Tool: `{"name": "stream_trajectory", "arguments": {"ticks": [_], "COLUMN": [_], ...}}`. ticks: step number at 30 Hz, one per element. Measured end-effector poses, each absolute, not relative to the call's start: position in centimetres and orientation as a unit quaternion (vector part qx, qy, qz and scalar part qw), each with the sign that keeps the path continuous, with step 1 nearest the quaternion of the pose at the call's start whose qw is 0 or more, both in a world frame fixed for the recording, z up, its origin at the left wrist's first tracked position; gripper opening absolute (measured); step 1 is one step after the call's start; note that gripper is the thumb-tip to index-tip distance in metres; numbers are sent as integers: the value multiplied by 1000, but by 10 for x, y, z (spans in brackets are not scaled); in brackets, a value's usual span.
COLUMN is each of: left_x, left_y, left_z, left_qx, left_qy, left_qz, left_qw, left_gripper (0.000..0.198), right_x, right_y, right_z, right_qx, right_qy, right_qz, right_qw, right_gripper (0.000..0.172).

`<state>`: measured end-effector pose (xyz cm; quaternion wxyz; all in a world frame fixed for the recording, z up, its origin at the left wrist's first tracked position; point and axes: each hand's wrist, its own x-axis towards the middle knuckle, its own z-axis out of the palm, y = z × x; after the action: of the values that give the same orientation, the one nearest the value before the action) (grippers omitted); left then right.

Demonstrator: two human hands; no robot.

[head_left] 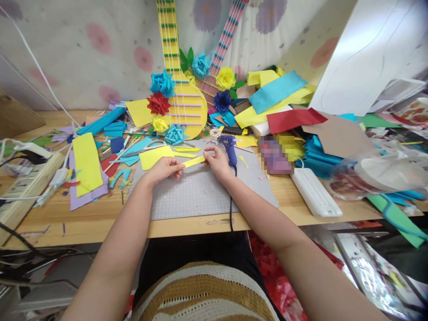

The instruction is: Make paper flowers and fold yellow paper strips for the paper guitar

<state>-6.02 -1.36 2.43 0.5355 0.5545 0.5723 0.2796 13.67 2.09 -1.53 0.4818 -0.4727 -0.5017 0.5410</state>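
Observation:
A narrow yellow paper strip [194, 162] is stretched between my two hands above the grey cutting mat [187, 200]. My left hand [169, 169] pinches its left end, and my right hand [216, 161] pinches the right end. Just behind my left hand lies a yellow paper sheet [155, 156], with several thin yellow strips [186, 151] beside it. A blue glue gun [229, 149] rests right behind my right hand, its black cord running down over the table's front edge. Scissors [147, 148] lie beyond the yellow sheet, partly covered.
Yellow [189, 111] and pink paper guitars with paper flowers lean against the curtain at the back. Coloured paper scraps [277, 93] pile up on the right. A white power strip [316, 191] lies near the right front edge; another strip [28, 178] is at left.

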Motion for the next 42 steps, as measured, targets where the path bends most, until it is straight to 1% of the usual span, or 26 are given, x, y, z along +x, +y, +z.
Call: {"name": "stream_trajectory", "arguments": {"ticks": [2, 7, 9, 11, 18, 24, 28, 30, 33, 36, 39, 40, 42], "left_x": [-62, -54, -47, -42, -47, -55, -60, -65, -75, -83, -80, -75, -65], "left_y": [-12, -13, -15, -16, -14, -14, -14, -13, -9, -4, -2, -2, -3], "left_z": [21, 16, 15, 14, 16, 21, 23, 22, 20, 16, 11, 10, 7], "left_qx": [562, 573, 576, 580, 595, 592, 580, 580, 573, 551, 577, 608, 690], "left_qy": [568, 551, 540, 531, 533, 550, 546, 552, 579, 619, 644, 642, 619], "left_qz": [286, 326, 325, 323, 311, 278, 267, 269, 303, 369, 412, 405, 348], "left_qw": [528, 512, 520, 527, 515, 519, 543, 536, 494, 420, 285, 233, 140], "left_gripper": [39, 38, 39, 39, 35, 34, 35, 35, 31, 25, 22, 21, 21], "right_x": [137, 133, 129, 126, 139, 148, 147, 147, 152, 156, 154, 152, 148], "right_y": [19, 12, 10, 10, 22, 25, 24, 23, 23, 22, 21, 20, 20], "right_z": [-14, -10, -10, -11, -12, -10, -8, -6, -1, 3, 5, 4, 4], "right_qx": [-461, -401, -395, -403, -442, -432, -420, -417, -421, -422, -410, -408, -407], "right_qy": [-503, -521, -527, -527, -508, -510, -508, -502, -482, -449, -417, -405, -378], "right_qz": [553, 600, 602, 595, 563, 563, 582, 597, 630, 657, 665, 665, 668], "right_qw": [479, 456, 452, 453, 479, 487, 476, 466, 441, 434, 464, 476, 495], "right_gripper": [30, 58, 63, 66, 66, 57, 50, 46, 39, 35, 32, 31, 27]}}
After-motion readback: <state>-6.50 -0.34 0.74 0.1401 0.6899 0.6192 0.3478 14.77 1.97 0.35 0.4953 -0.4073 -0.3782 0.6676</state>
